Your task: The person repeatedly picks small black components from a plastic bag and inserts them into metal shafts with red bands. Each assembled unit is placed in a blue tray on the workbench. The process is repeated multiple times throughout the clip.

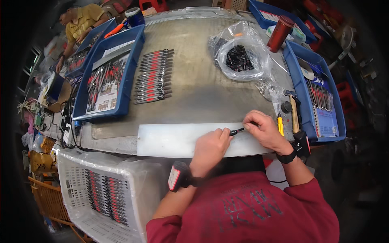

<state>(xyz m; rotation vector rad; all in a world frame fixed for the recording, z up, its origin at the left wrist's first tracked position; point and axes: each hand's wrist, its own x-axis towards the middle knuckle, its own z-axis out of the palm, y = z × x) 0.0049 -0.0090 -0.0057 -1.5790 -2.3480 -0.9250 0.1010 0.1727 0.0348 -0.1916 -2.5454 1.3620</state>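
A thin dark piece (237,131), in shape like a pen, is between the two hands, just above the white board (170,139) near the front edge of the worktop (194,91). The left hand (212,146) grasps one end of it, with the fingers curled around. The right hand (263,128) pinches the other end between the thumb and the fingers. What part the fingers cover, I cannot tell.

Beyond the board, to the left, a row of pens (153,77) lies on the worktop, one beside another, each with a red middle. Farther and to the right there is an open clear plastic bag (261,67), and inside it are many small black parts (238,58). Near the right hand lie a tool with a yellow handle (280,126) and a hammer (294,111) with a wooden handle.

At the right side stands a blue tray (299,91) with pens and a notebook, and near its far end is a red cup (280,34). At the left side, another blue tray (135,52) contains many pens in a loose heap. Below it, in front of the worktop, a white basket (139,190) holds two columns of pens. At the far left, another person (87,17) sits near more trays.
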